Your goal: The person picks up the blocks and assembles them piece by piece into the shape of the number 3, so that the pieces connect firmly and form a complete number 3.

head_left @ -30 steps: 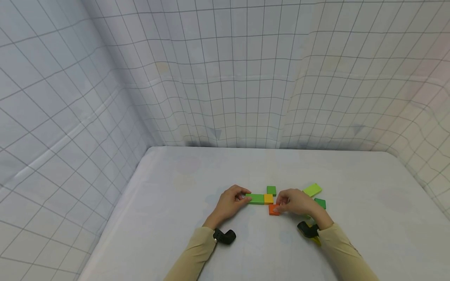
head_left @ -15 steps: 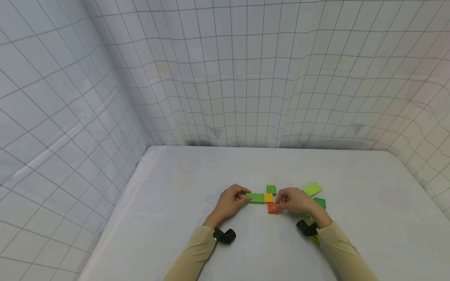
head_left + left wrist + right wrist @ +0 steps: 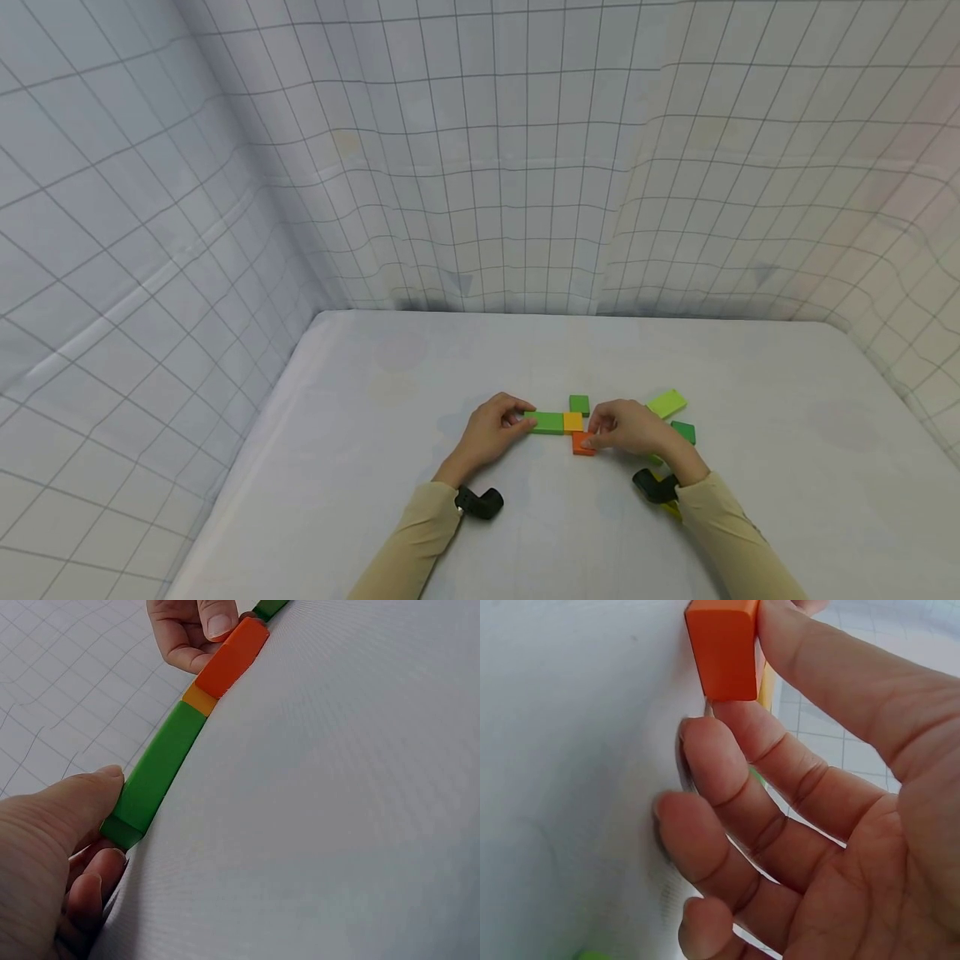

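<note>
My left hand (image 3: 487,432) pinches the left end of a long green block (image 3: 161,765) lying on the white table. A small yellow-orange block (image 3: 572,423) stands against the green block's right end. Just in front of it, set slightly to the right, is an orange-red block (image 3: 724,652). My right hand (image 3: 632,428) holds that block by its right side between thumb and forefinger, the other fingers loosely bent in the right wrist view. A small green square block (image 3: 579,405) lies just behind the yellow-orange one.
Right of my right hand lie a lime block (image 3: 667,404) and a dark green block (image 3: 683,432). Under the right forearm a yellow block (image 3: 672,505) and a bit of green (image 3: 656,459) are partly hidden. Gridded white cloth (image 3: 480,208) hangs behind the table (image 3: 360,467).
My right hand has slid the orange-red block slightly away from me and left, closer to the yellow-orange block. My left hand stays on the long green block.
</note>
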{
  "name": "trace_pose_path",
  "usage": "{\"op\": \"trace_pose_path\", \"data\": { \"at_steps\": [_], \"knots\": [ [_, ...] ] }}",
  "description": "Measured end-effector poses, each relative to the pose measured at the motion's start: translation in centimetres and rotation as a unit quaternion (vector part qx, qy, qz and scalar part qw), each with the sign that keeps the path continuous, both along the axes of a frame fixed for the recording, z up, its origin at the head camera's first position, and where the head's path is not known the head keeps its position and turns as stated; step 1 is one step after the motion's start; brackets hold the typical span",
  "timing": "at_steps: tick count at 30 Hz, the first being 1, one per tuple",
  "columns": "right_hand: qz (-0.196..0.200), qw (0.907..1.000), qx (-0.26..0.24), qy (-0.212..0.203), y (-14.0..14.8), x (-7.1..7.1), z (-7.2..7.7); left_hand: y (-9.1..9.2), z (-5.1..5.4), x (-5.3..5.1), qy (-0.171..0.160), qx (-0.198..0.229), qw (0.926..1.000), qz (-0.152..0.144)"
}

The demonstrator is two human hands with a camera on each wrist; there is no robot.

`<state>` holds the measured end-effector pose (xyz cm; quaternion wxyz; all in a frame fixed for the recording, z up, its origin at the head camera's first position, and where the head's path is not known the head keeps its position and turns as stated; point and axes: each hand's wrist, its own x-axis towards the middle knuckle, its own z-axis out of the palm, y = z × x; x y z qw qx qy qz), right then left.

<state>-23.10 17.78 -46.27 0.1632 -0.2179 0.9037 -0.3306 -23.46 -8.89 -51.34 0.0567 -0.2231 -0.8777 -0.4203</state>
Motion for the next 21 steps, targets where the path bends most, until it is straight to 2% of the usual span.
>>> {"op": "trace_pose_path", "data": {
  "at_steps": [21],
  "knots": [
    [-0.018,0.9996,0.005,0.023,0.79,0.19,0.23,0.02,0.12,0.03,-0.001,0.002,1.0,-0.001]
  ]
}}
